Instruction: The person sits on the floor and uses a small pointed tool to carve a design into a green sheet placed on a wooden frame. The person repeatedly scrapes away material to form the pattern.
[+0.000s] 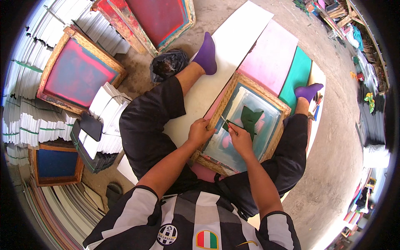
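Both bare forearms reach forward, bringing the hands near each other.
The left forearm (168, 164) slants rightward, its hand (201, 131) curled in a grip; the right forearm (262, 181) leans leftward, its hand (240, 140) bent into a pinch.

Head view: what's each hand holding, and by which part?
Left hand: the wooden frame, by its left side. Right hand: a slim tool, by the end nearer the palm; its kind is unclear.
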Demonstrator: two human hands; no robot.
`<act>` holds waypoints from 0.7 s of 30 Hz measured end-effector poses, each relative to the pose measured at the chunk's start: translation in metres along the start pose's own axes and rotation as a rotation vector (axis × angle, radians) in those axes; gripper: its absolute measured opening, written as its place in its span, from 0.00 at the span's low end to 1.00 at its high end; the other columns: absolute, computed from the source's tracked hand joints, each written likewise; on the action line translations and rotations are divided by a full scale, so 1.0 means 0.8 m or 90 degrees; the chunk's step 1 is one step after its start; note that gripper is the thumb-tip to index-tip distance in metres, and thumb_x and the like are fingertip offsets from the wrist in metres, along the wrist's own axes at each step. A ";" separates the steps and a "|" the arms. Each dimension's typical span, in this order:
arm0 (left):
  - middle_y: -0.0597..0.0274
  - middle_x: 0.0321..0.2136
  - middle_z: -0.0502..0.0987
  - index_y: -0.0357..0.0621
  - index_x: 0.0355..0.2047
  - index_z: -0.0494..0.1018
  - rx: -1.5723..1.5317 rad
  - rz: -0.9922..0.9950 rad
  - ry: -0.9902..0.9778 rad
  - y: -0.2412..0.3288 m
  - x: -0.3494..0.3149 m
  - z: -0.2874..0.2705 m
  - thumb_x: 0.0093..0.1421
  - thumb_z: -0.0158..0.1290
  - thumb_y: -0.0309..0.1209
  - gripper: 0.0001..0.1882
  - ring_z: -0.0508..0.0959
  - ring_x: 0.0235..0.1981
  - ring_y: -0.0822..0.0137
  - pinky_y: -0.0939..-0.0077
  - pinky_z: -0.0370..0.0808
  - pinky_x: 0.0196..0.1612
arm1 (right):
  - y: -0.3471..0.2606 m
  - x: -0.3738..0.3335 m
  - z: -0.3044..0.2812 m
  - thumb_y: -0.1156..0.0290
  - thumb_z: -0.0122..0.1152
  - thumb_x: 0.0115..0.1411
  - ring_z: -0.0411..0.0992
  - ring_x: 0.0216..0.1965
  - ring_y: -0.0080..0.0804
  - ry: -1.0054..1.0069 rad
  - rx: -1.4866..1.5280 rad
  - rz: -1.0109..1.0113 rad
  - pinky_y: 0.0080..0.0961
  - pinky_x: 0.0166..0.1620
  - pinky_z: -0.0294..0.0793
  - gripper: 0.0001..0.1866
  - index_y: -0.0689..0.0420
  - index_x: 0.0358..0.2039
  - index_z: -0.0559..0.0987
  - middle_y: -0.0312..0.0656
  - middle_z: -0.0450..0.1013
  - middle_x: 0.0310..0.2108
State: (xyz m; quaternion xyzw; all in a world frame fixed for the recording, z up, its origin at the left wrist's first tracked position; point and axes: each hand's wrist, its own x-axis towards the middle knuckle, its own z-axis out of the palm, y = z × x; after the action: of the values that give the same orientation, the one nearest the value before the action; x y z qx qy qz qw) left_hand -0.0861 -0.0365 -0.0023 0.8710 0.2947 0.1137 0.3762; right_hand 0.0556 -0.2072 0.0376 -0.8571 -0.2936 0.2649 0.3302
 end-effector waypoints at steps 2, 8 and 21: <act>0.46 0.30 0.79 0.36 0.49 0.82 -0.007 0.006 0.014 -0.002 -0.001 0.002 0.48 0.71 0.45 0.32 0.81 0.34 0.47 0.57 0.77 0.40 | -0.013 -0.006 -0.002 0.54 0.57 0.68 0.81 0.39 0.57 0.014 -0.056 0.016 0.47 0.44 0.80 0.19 0.40 0.57 0.81 0.51 0.82 0.39; 0.47 0.29 0.78 0.36 0.49 0.81 -0.008 -0.007 0.001 0.002 0.001 0.000 0.48 0.71 0.46 0.33 0.80 0.33 0.48 0.57 0.77 0.40 | -0.014 -0.006 -0.004 0.53 0.54 0.69 0.80 0.32 0.57 0.005 -0.240 -0.025 0.54 0.36 0.79 0.18 0.33 0.57 0.79 0.51 0.80 0.30; 0.46 0.32 0.80 0.35 0.47 0.82 -0.001 0.021 0.031 -0.001 -0.001 0.008 0.47 0.71 0.40 0.29 0.81 0.36 0.47 0.57 0.78 0.42 | -0.038 0.001 -0.003 0.58 0.53 0.69 0.80 0.30 0.60 -0.074 -0.409 -0.056 0.57 0.32 0.79 0.22 0.42 0.63 0.74 0.54 0.79 0.26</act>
State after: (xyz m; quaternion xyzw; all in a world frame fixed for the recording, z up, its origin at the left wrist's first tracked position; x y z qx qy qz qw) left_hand -0.0843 -0.0398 -0.0073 0.8726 0.2889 0.1413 0.3677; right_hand 0.0476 -0.1888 0.0609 -0.8872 -0.4173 0.1931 0.0368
